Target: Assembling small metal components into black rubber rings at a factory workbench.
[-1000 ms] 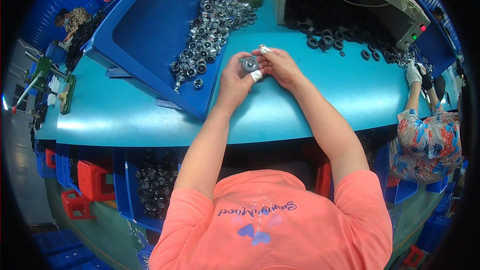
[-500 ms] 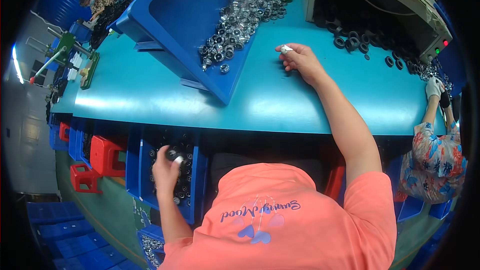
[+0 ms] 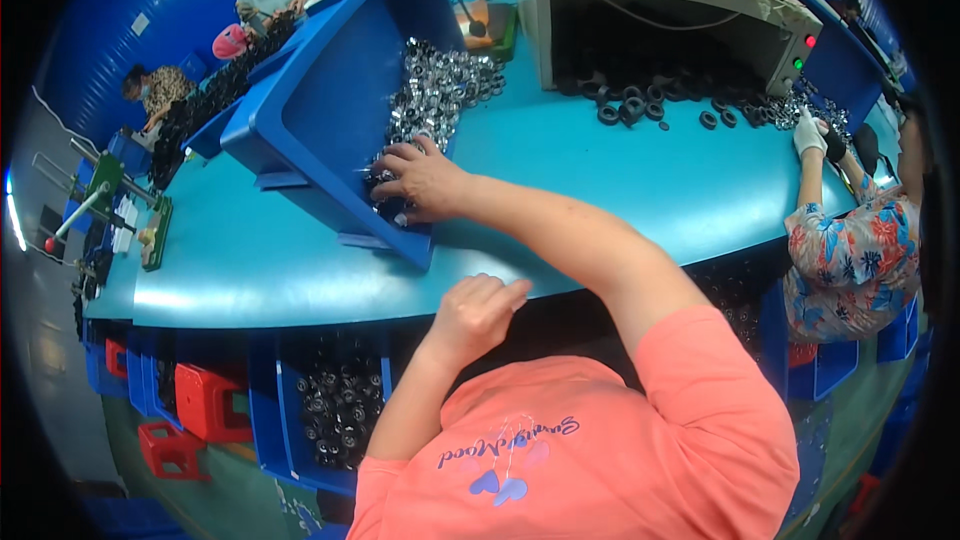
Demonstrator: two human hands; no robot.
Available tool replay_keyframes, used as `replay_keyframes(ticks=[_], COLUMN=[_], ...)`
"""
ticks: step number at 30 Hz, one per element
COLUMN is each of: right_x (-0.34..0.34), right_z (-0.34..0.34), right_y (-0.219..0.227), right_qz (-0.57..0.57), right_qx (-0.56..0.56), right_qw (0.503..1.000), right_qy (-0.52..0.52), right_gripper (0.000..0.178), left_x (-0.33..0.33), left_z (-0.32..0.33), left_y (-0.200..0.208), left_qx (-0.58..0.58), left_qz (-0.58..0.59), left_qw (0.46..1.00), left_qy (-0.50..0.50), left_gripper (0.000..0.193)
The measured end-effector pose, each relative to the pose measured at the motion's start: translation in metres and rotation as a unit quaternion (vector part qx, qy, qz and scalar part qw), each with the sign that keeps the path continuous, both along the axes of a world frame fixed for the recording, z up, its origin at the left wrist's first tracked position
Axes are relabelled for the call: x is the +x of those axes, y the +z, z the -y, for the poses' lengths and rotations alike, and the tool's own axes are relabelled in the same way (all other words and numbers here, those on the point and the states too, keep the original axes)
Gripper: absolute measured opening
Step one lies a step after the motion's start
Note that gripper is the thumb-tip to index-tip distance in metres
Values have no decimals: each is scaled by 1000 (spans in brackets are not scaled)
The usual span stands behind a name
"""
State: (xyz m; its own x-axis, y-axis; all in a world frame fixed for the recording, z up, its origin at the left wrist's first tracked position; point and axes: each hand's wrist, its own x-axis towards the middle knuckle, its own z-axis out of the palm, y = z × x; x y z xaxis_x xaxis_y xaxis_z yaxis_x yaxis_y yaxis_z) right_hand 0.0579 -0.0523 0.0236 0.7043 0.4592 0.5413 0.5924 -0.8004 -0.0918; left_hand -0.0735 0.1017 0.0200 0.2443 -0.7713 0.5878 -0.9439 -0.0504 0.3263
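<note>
My right hand point(image 3: 428, 183) reaches into a tilted blue bin point(image 3: 325, 110) on the table, its spread, bent fingers resting on small shiny silver ring-shaped parts point(image 3: 430, 90). These parts spill out over the bin's open side. White wrapping shows on a fingertip. My left hand point(image 3: 475, 315) is closed with its knuckles up, over the front edge of the turquoise table point(image 3: 600, 170); whatever its fingers hold is hidden. Below and left of it, a blue bin point(image 3: 290, 410) under the table contains many black parts with silver centres point(image 3: 338, 405).
Black rings point(image 3: 632, 108) lie before a box-like machine point(image 3: 680, 25) with a dark opening. A co-worker's gloved hand point(image 3: 810, 135) is at the right, by more silver parts. A green hand press point(image 3: 105, 180) stands at the left table end. Red stools point(image 3: 205, 402) stand on the floor.
My left hand has come up from the bin of black parts to the table edge, closing. My right hand has moved left into the tilted bin. The whole view has shifted.
</note>
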Motion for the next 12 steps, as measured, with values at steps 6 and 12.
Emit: replay_keyframes(ticks=[6, 12], right_x=[21, 13], right_z=[43, 110], right_y=[-22, -46], right_qz=[8, -8], right_qx=[22, 38], right_qw=[994, 986], right_qy=[-107, -162], right_gripper=[39, 40], left_x=[15, 31], left_z=[20, 60], left_y=[-5, -9], left_qx=[-5, 8], left_qz=[-57, -95], left_qw=[998, 994], left_qy=[-9, -49], left_gripper=[20, 16])
